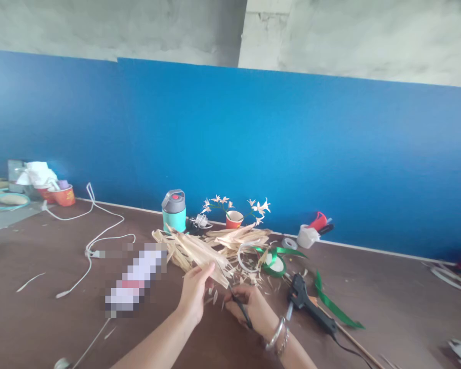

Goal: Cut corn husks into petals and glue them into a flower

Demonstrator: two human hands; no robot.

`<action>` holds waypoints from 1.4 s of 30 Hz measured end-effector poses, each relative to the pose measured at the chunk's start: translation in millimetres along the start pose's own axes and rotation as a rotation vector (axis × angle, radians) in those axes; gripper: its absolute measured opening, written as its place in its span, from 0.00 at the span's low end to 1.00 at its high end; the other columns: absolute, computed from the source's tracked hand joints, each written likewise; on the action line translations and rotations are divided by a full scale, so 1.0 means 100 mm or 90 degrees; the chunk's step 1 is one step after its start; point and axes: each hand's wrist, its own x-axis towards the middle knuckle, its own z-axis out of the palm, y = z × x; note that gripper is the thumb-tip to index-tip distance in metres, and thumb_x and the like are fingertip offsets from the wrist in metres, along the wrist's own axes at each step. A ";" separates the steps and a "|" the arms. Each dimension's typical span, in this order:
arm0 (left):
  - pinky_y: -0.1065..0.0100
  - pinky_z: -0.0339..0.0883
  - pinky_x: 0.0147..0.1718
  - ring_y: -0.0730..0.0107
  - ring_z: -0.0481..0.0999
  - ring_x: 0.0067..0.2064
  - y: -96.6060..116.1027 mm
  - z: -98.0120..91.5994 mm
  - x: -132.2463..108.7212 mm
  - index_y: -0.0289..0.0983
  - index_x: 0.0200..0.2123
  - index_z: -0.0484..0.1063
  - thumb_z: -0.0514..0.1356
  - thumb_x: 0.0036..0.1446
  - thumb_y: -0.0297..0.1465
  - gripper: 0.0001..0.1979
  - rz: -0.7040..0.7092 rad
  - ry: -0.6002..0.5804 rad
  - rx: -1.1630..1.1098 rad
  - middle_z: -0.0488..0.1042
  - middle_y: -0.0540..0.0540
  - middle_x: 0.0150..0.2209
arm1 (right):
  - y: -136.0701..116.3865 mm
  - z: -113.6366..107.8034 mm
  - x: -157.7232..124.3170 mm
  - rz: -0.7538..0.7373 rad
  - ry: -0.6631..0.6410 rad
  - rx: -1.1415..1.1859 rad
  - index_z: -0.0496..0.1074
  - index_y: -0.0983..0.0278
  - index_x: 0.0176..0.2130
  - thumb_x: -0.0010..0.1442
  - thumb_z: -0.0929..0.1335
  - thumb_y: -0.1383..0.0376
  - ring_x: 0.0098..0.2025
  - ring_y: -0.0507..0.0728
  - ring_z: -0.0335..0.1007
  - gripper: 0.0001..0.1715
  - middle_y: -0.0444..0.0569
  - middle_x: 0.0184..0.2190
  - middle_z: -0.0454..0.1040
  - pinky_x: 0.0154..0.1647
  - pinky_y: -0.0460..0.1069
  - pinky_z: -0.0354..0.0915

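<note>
My left hand (195,293) pinches a pale dried husk strip (209,262) that reaches back into a heap of dried husks (200,247) on the brown table (388,302). My right hand (249,303), bangles on its wrist, is closed round small dark scissors (241,306) whose blades point at the strip. Small cut husk pieces (214,296) lie between the two hands.
A black glue gun (311,305) and green ribbon (330,302) lie right of my hands. A tape roll (274,264), a teal bottle (174,210), a cup of husk flowers (234,218) and a white cup (307,236) stand behind. White cables (96,238) run at left.
</note>
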 end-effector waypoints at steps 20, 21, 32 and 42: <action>0.75 0.58 0.23 0.76 0.68 0.25 -0.05 0.00 -0.02 0.32 0.28 0.74 0.66 0.42 0.36 0.12 0.014 -0.077 0.020 0.74 0.48 0.24 | 0.00 0.00 0.01 0.004 0.012 0.007 0.69 0.67 0.25 0.44 0.68 0.65 0.11 0.44 0.49 0.06 0.36 0.10 0.59 0.11 0.41 0.46; 0.74 0.58 0.24 0.75 0.68 0.25 -0.05 0.00 -0.02 0.33 0.28 0.74 0.65 0.43 0.35 0.12 0.014 -0.082 0.024 0.74 0.48 0.25 | 0.01 0.00 0.01 0.007 0.012 0.009 0.69 0.67 0.25 0.44 0.68 0.65 0.12 0.44 0.49 0.07 0.36 0.10 0.59 0.11 0.40 0.46; 0.74 0.58 0.23 0.76 0.66 0.23 -0.04 -0.02 0.05 0.33 0.23 0.70 0.67 0.39 0.34 0.12 0.045 -0.014 -0.014 0.70 0.51 0.21 | 0.04 0.00 0.02 0.042 -0.009 0.016 0.69 0.68 0.28 0.43 0.70 0.60 0.11 0.46 0.54 0.13 0.37 0.10 0.62 0.09 0.40 0.51; 0.77 0.52 0.17 0.81 0.60 0.18 0.02 -0.11 0.20 0.35 0.21 0.67 0.68 0.37 0.36 0.14 0.073 0.063 -0.036 0.61 0.57 0.15 | -0.02 -0.08 -0.06 0.077 -0.078 -0.012 0.70 0.68 0.28 0.42 0.70 0.60 0.11 0.45 0.55 0.14 0.36 0.10 0.63 0.10 0.40 0.53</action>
